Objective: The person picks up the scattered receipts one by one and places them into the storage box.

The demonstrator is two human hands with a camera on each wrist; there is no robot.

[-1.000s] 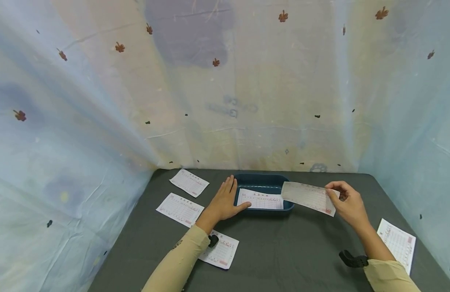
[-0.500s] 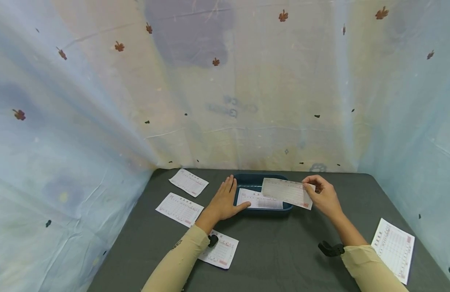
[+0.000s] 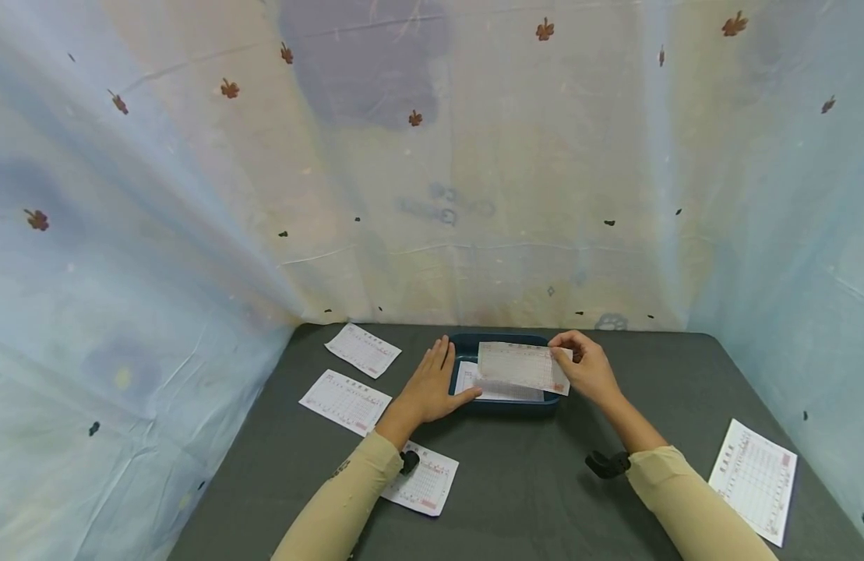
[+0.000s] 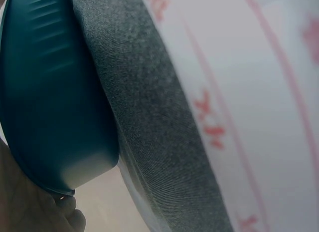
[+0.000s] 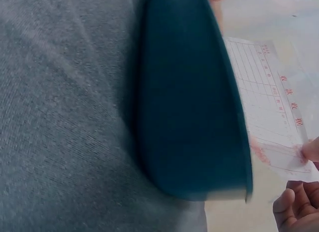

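My right hand (image 3: pixel 587 372) pinches the right end of a thin printed receipt (image 3: pixel 514 365), thumb and fingertips on its edge. The slip is over the dark blue plastic tray (image 3: pixel 516 407). Inside the tray lies another white receipt (image 3: pixel 498 391), partly covered by the held one. My left hand (image 3: pixel 429 387) rests on the tray's left end with its fingers straight. In the right wrist view, red print shows on the held receipt (image 5: pixel 264 87) beyond the tray's side (image 5: pixel 189 102). The left wrist view shows the tray wall (image 4: pixel 55 102) and part of my left hand (image 4: pixel 25 202).
On the grey tabletop (image 3: pixel 530 483), single receipts lie at the far left (image 3: pixel 364 351), mid left (image 3: pixel 345 401) and under my left forearm (image 3: pixel 424 479). More receipt paper (image 3: pixel 754 481) lies near the right edge. A patterned curtain (image 3: pixel 432 195) hangs around the table.
My right hand has moved left with the receipt, bringing it from the tray's right end to over its middle. The left hand has stayed on the tray.
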